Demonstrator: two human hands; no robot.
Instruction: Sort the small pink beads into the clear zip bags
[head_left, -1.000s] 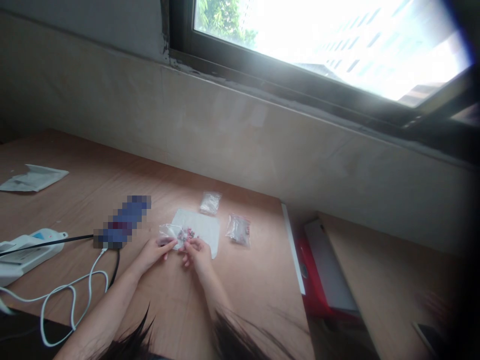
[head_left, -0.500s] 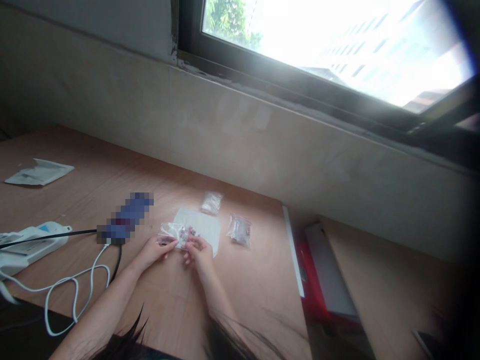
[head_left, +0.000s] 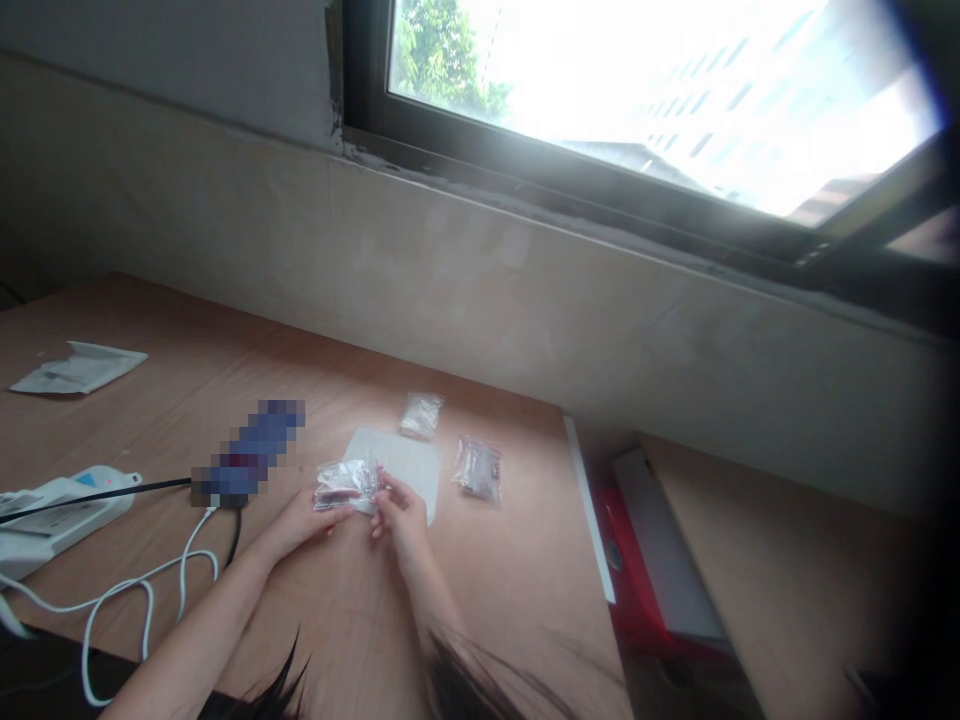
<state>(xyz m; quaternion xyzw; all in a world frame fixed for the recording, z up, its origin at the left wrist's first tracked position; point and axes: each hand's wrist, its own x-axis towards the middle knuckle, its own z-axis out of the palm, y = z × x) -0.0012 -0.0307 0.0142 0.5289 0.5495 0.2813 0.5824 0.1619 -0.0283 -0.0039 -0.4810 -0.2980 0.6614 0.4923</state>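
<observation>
I have the small clear plastic bag (head_left: 343, 484) held up between my two hands, over the left part of a sheet of white paper (head_left: 401, 465). Small red and dark parts sit bunched inside it, too small for me to identify. My right hand (head_left: 400, 515) pinches the bag's right end between thumb and fingertips. My left hand (head_left: 306, 518) comes in from the lower left, its fingers (head_left: 337, 512) pressed together against the bag's lower left edge, though I cannot make out the thumb's hold.

Just beyond the paper lies a clear bag of pale contents (head_left: 421, 415), and to its right a clear zip bag (head_left: 477, 468) with dark and red contents. All of this is on a plywood table (head_left: 187, 400). Left of my hands lies a pixelated, unreadable object (head_left: 251, 450) with a black cable (head_left: 97, 497) running to a white power strip (head_left: 56, 520). A looped white cable (head_left: 142, 590) trails near my left forearm, and a folded paper packet (head_left: 79, 368) lies at the far left. Past the table's right edge I see a red binder (head_left: 637, 570).
</observation>
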